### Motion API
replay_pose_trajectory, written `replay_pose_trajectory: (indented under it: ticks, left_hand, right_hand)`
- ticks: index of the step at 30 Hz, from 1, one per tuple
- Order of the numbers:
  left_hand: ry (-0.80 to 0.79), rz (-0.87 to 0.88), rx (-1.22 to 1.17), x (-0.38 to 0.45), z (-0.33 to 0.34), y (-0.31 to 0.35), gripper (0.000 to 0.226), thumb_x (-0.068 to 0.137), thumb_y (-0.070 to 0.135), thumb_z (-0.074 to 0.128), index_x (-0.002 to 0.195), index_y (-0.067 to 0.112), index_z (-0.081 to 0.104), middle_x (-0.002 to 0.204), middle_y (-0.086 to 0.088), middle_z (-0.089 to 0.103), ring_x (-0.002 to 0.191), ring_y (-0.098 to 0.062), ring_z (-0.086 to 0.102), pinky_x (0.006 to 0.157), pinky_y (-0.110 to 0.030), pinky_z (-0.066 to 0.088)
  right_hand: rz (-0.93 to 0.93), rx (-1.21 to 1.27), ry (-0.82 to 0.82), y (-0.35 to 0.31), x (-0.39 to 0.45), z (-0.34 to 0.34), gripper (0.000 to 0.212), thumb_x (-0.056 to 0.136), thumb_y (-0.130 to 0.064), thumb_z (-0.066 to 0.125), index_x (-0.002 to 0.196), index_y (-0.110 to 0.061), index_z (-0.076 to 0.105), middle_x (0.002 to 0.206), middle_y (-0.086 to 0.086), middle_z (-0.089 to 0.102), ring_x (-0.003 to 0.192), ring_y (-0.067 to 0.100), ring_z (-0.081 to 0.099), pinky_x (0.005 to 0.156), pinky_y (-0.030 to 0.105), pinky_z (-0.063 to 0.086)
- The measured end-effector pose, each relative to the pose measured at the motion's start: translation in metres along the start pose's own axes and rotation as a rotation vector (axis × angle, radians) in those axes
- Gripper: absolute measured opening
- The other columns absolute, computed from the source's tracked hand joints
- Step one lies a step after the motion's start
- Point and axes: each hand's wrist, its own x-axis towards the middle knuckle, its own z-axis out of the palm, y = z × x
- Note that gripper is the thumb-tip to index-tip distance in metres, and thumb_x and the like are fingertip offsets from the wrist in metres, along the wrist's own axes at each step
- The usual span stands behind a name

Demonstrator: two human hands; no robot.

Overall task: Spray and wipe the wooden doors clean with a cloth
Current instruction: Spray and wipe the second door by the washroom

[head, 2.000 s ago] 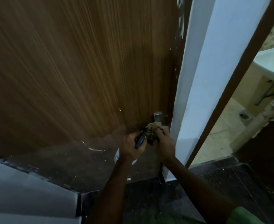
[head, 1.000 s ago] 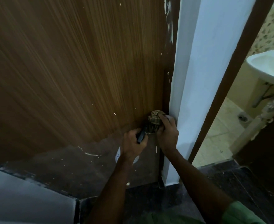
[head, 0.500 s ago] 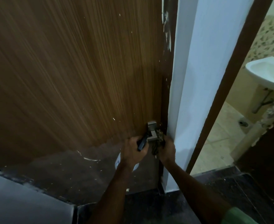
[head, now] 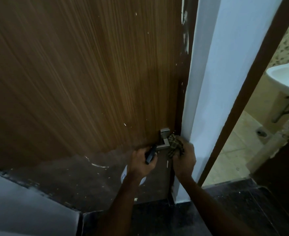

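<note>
Right hand (head: 183, 160) clutching checked cloth (head: 175, 145) against metal door handle (head: 164, 141). Just left, left hand (head: 142, 162) gripping spray bottle (head: 150, 155), wooden door (head: 89, 74) behind.

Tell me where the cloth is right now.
In the head view the checked cloth is bunched in the right hand, pressed against the metal door handle at the door's right edge.
</note>
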Motion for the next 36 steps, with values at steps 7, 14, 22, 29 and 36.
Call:
replay_pose_trajectory:
  ticks: [7,14,22,29,36]
  left_hand:
    - [-0.01,-0.074,0.03,-0.008,-0.004,-0.013,0.01,0.088,0.024,0.08,0.093,0.015,0.076,0.067,0.022,0.057,0.066,0.009,0.063,0.057,-0.003,0.038]
    - [-0.073,-0.245,0.071,-0.019,-0.018,-0.027,0.017,0.092,0.03,0.079,0.083,0.028,0.065,0.064,0.016,0.057,0.059,0.001,0.057,0.053,-0.011,0.035]
    - [0.103,-0.176,-0.001,-0.032,-0.036,-0.039,0.025,0.087,0.034,0.071,0.067,0.032,0.057,0.053,0.014,0.053,0.047,-0.002,0.052,0.051,-0.018,0.037]
    - [0.235,-0.098,-0.116,-0.022,-0.066,-0.042,0.027,0.091,0.033,0.068,0.072,0.042,0.052,0.064,0.024,0.061,0.053,0.002,0.055,0.056,-0.009,0.035]
    - [0.236,-0.048,-0.167,-0.016,-0.091,-0.059,0.033,0.093,0.037,0.064,0.066,0.025,0.051,0.051,0.009,0.046,0.043,-0.008,0.042,0.049,-0.025,0.032]
  right_hand:
    - [-0.481,-0.227,-0.127,-0.022,0.019,0.012,0.039,0.09,-0.009,0.065,0.128,-0.017,0.069,0.133,0.01,0.062,0.114,0.029,0.062,0.085,0.037,0.057]
    - [-0.302,-0.134,-0.135,-0.012,0.019,0.014,0.041,0.095,-0.015,0.059,0.136,-0.019,0.063,0.137,-0.005,0.055,0.119,0.007,0.053,0.091,0.036,0.058]
    - [-0.627,-0.248,-0.109,-0.041,0.009,0.057,0.032,0.086,-0.016,0.075,0.117,-0.014,0.071,0.115,0.01,0.067,0.102,0.029,0.061,0.085,0.042,0.056]
    - [-0.841,-0.379,-0.35,-0.075,-0.036,0.112,0.021,0.089,-0.031,0.055,0.091,-0.019,0.073,0.093,0.0,0.073,0.091,0.022,0.053,0.079,0.039,0.035]
    - [-0.689,-0.423,-0.044,-0.066,-0.013,0.084,0.029,0.089,-0.028,0.063,0.114,-0.016,0.071,0.11,0.005,0.071,0.102,0.027,0.053,0.085,0.041,0.036]
